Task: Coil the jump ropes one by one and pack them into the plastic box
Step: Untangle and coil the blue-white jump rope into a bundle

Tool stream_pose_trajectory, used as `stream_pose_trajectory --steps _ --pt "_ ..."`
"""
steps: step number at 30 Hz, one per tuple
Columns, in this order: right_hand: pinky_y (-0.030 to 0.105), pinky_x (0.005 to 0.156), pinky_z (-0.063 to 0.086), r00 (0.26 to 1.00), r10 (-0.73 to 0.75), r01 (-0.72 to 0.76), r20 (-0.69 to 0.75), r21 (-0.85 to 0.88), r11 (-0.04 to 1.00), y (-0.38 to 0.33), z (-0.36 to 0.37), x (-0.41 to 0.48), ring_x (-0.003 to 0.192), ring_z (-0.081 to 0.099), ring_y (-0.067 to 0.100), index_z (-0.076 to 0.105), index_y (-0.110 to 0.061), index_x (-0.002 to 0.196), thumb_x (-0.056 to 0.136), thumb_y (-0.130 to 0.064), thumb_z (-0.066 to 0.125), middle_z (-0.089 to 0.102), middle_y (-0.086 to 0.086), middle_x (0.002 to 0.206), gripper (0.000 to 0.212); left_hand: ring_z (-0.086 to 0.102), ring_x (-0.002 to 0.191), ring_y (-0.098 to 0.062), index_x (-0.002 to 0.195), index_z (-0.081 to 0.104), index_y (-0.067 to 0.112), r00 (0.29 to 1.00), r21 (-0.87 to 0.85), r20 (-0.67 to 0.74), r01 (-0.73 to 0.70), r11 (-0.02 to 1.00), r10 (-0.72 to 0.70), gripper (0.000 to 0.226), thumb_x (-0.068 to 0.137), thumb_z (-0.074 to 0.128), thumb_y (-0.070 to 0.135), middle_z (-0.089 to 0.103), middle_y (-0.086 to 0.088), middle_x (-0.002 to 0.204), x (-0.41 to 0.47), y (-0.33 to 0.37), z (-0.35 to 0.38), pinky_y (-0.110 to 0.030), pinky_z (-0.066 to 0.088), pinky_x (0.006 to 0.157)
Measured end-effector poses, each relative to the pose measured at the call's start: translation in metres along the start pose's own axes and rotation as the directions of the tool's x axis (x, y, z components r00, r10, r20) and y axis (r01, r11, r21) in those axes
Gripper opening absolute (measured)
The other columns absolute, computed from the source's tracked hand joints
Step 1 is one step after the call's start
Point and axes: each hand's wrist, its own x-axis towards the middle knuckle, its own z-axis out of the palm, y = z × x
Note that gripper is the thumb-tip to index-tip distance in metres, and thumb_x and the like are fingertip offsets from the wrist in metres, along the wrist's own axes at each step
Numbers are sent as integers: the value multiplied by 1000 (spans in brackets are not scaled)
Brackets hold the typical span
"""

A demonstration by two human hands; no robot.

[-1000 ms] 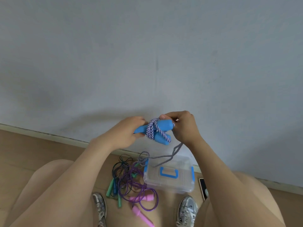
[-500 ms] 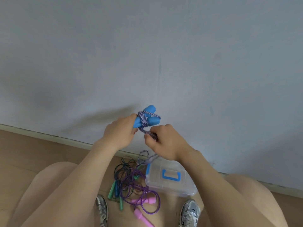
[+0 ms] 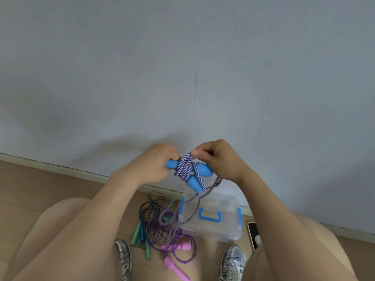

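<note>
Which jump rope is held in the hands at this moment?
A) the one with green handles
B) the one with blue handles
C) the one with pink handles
B: the left hand grips the blue handles and the right hand pinches the striped cord wound round them; the pink handles and green handles lie on the floor.

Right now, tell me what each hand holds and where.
Left hand grips the blue handles at one end; right hand pinches the rope wound round them.

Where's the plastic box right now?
Head view, lower centre: the plastic box sits on the floor by the wall, loose jump ropes at its left side, a phone at its right.
</note>
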Motion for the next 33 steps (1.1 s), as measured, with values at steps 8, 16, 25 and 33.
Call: stream_pose_trajectory --steps 8,16,25,33 --pt "33 69 54 951 108 -283 291 670 686 2 1 -3 87 57 29 74 11 103 87 -19 80 64 24 101 34 45 56 -1 62 69 23 969 -462 -148 109 880 -197 44 69 63 -19 54 13 57 -9 21 -19 -25 33 57" --pt "27 53 33 982 161 -183 97 289 939 -17 35 -7 52 38 11 70 -14 92 114 -35 42 46 -3 63 41 62 80 -8 102 60 10 876 -734 -198 165 659 -439 37 78 61 -19 68 4 90 2 13 -13 -32 46 73" --pt "30 46 38 939 173 -283 298 381 880 -43 42 -20 39 42 20 62 -5 85 112 -32 43 43 3 53 43 58 109 -36 107 67 11 842 289 -328 520 803 -428 20 92 57 0 67 -11 109 3 4 13 -38 45 81" --pt "30 57 34 973 -45 5 -224 -175 985 -13 1 -4 52 41 11 69 -10 79 97 -39 73 49 -4 56 34 46 113 -21 101 65 18 995 398 -11 91 913 -95 29 88 57 -7 55 3 106 3 6 23 -37 28 82"
